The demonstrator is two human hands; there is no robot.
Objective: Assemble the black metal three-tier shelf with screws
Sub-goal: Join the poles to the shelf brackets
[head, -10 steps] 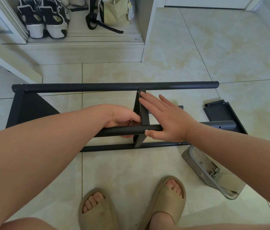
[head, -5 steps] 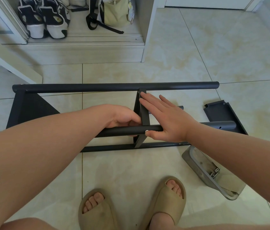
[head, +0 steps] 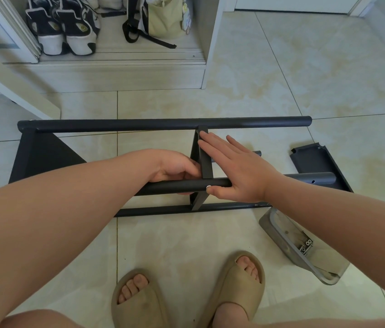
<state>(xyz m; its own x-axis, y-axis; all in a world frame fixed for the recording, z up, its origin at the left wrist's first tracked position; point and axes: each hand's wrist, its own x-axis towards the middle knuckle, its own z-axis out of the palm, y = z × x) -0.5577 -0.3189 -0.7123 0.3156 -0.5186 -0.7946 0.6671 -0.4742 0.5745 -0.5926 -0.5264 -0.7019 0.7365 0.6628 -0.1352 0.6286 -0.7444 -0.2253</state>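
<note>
left hand (head: 177, 169) curled round near pole (head: 175, 187), beside middle panel (head: 204, 162). right hand (head: 241, 171) flat, fingers straight along that panel's edge, thumb against the pole. shelf (head: 139, 125) lies on its side on tiled floor (head: 281, 67). loose panel (head: 314, 159) and tray (head: 281, 235) holding screws (head: 306, 246) lie to the right.

L arm (head: 68, 197) extended fwd from lower left, R arm (head: 340, 214) from right. L hand (head: 177, 168) gripped front pole (head: 175, 186), fingers curled under it. R hand (head: 241, 176) flat, fingers straight & together, against mid shelf plate (head: 206, 168); thumb tip touching pole.
</note>
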